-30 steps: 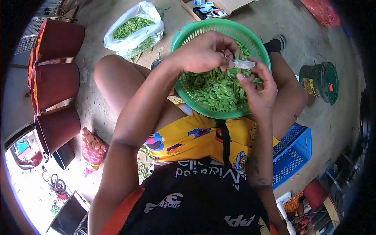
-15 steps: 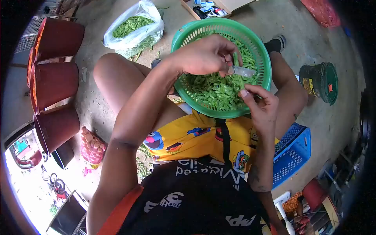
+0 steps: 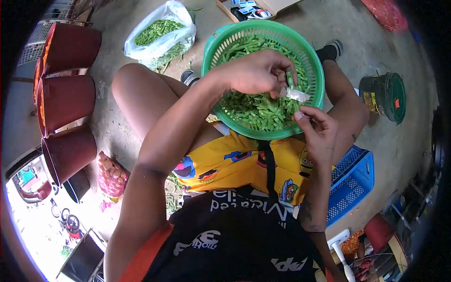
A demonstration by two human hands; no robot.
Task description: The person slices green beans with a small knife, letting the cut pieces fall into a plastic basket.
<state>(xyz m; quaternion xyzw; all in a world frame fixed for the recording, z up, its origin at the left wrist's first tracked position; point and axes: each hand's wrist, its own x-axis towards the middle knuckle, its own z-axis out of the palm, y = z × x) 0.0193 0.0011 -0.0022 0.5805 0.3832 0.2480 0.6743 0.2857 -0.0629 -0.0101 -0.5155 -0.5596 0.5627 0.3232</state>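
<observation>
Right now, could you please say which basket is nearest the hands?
The round green basket, holding green vegetable pieces; the rectangular blue one is to one side.

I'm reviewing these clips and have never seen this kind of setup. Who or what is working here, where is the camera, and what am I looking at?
There is no robot: a person works with bare hands, seen by one camera worn on the head, looking down past the shirt. The left hand holds a small blade. The right hand pinches the lower end of a slim green stalk or pod, over a green basket of green pieces between the legs. On the floor stand a plastic bag of green pieces, an open cardboard box, dark red tubs, a blue crate and a dark lidded pail.
</observation>
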